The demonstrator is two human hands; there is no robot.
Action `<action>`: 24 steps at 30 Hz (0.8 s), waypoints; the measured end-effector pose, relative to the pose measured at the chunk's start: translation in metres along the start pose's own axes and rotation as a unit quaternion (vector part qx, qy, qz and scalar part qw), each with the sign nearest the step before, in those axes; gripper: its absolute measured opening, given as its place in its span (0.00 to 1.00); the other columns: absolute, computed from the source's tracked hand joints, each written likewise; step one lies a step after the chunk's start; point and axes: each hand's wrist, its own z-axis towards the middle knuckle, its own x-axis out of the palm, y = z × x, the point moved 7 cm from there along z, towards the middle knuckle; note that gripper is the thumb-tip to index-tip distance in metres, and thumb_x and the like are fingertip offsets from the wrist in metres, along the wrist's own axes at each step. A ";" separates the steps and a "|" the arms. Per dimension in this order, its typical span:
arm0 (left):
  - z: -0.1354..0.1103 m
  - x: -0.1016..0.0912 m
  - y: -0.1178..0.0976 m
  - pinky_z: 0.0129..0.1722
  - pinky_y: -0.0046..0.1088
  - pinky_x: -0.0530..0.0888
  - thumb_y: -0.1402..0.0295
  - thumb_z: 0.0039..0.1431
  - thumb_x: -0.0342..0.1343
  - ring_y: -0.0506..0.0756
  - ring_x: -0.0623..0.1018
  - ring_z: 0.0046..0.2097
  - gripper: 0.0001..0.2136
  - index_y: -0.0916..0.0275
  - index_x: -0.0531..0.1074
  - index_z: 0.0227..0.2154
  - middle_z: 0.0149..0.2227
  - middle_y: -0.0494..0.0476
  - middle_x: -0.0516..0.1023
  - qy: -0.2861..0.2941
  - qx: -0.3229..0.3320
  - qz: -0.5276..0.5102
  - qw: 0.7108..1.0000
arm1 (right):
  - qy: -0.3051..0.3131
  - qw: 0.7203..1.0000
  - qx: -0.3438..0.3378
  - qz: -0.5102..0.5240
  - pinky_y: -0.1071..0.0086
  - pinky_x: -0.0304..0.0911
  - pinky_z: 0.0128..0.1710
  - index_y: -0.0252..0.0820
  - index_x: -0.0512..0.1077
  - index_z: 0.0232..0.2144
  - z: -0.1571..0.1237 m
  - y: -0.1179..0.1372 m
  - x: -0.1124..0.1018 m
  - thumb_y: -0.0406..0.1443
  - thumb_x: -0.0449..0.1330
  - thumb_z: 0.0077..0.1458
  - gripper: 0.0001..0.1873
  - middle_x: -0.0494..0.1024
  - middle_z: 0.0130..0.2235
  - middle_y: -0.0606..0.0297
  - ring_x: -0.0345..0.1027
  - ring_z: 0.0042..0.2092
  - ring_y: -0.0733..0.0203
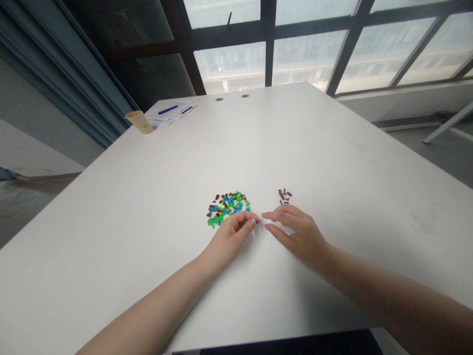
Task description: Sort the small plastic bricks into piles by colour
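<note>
1. Your left hand [232, 238] is closed to a fingertip pinch at the lower edge of the mixed pile of small plastic bricks [228, 208]. You cannot tell from this view whether a brick sits in the pinch.
2. Your right hand [301, 237] is open, its fingers loosely curved and apparently empty, just below the small group of dark brown bricks [284, 195].
3. Bricks this small handle best with the fingertips alone: take one at a time and keep your palm clear of the pile, so that neighbouring bricks don't drag along.
4. The pile and the group sit just ahead of your hands, slightly apart, on the white counter [148, 207]. A paper cup [139, 121] and papers [170, 113] lie well beyond them.
</note>
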 end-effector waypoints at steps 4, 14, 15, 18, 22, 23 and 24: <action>-0.001 0.012 0.006 0.24 0.22 0.59 0.60 0.57 0.47 0.46 0.61 0.24 0.12 0.64 0.68 0.29 0.22 0.48 0.62 0.063 -0.032 -0.061 0.996 | 0.011 0.999 -0.045 -0.005 0.70 0.61 0.35 0.46 0.72 0.39 -0.001 0.005 0.001 0.33 0.55 0.54 0.11 0.72 0.31 0.64 0.64 0.34 0.65; -0.001 0.009 0.001 0.28 0.24 0.63 0.62 0.57 0.47 0.49 0.65 0.28 0.10 0.64 0.68 0.31 0.25 0.50 0.66 0.023 -0.007 0.017 1.000 | 0.013 0.999 0.001 -0.041 0.71 0.60 0.32 0.43 0.75 0.31 0.006 -0.008 -0.009 0.35 0.55 0.54 0.08 0.70 0.27 0.64 0.64 0.31 0.65; -0.001 0.006 0.001 0.28 0.24 0.63 0.62 0.57 0.47 0.49 0.65 0.28 0.10 0.64 0.68 0.31 0.25 0.51 0.67 0.008 -0.005 0.029 1.000 | -0.002 0.998 0.031 -0.063 0.71 0.60 0.33 0.43 0.75 0.30 0.010 -0.017 -0.018 0.36 0.55 0.53 0.08 0.70 0.27 0.64 0.64 0.31 0.65; 0.001 -0.004 0.005 0.27 0.24 0.62 0.61 0.57 0.47 0.49 0.66 0.28 0.11 0.63 0.68 0.32 0.26 0.51 0.68 -0.023 -0.008 0.049 0.998 | -0.043 0.971 0.159 -0.174 0.70 0.58 0.31 0.43 0.76 0.29 0.017 -0.057 -0.051 0.37 0.58 0.50 0.08 0.70 0.26 0.65 0.63 0.29 0.64; 0.003 -0.010 0.009 0.28 0.25 0.62 0.60 0.57 0.47 0.50 0.67 0.29 0.11 0.64 0.68 0.31 0.27 0.52 0.69 -0.030 -0.017 0.046 0.998 | 0.024 0.933 0.238 -0.270 0.69 0.54 0.30 0.43 0.77 0.28 0.017 -0.096 -0.061 0.38 0.57 0.50 0.09 0.69 0.26 0.65 0.62 0.30 0.62; 0.003 -0.011 0.009 0.28 0.25 0.62 0.61 0.56 0.48 0.50 0.67 0.29 0.11 0.64 0.67 0.31 0.27 0.52 0.68 -0.032 -0.018 0.045 0.998 | 0.031 0.930 0.244 -0.275 0.69 0.54 0.30 0.43 0.77 0.29 0.016 -0.102 -0.059 0.38 0.57 0.50 0.10 0.69 0.26 0.65 0.63 0.30 0.62; 0.003 -0.011 0.009 0.28 0.25 0.62 0.61 0.56 0.48 0.50 0.67 0.29 0.11 0.64 0.67 0.31 0.27 0.52 0.68 -0.035 -0.019 0.043 0.998 | 0.035 0.928 0.248 -0.276 0.69 0.54 0.30 0.43 0.77 0.29 0.015 -0.105 -0.057 0.39 0.56 0.51 0.10 0.70 0.27 0.65 0.63 0.30 0.62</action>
